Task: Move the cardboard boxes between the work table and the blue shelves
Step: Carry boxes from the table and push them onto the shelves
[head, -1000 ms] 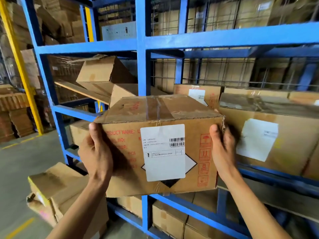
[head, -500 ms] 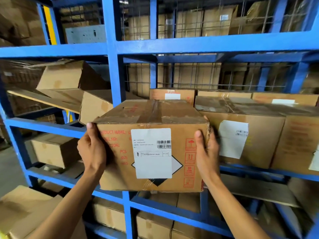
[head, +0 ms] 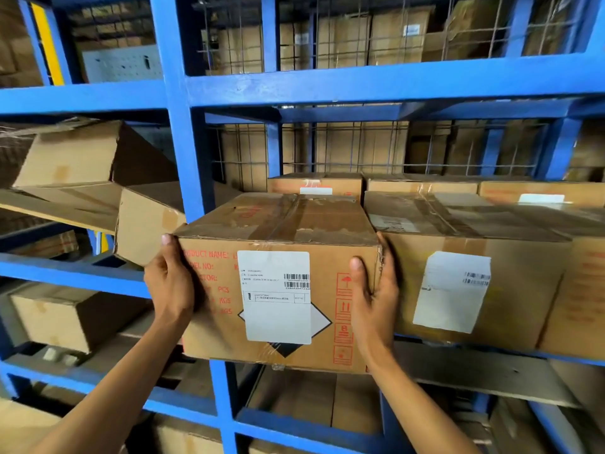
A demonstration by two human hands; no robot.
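Note:
A taped cardboard box (head: 278, 224) with a white barcode label and red print hangs at the front of the blue shelves (head: 360, 83), level with the middle tier. My left hand (head: 170, 283) grips its left front corner. My right hand (head: 373, 296) grips its right front corner, squeezed against the neighbouring labelled box (head: 474, 257) on the shelf. The held box partly covers the blue upright (head: 183, 142). Its bottom edge is in front of the shelf beam; whether it rests on the shelf I cannot tell.
More sealed boxes (head: 425, 186) fill the shelf behind and to the right. In the left bay, tilted boxes (head: 75, 155) lean on a sagging board. Lower tiers hold other cartons (head: 55, 319). Wire mesh backs the shelves.
The box has moved up and in toward the middle tier beside the labelled box. My view has come closer to the shelves; the floor and floor cartons have left the view.

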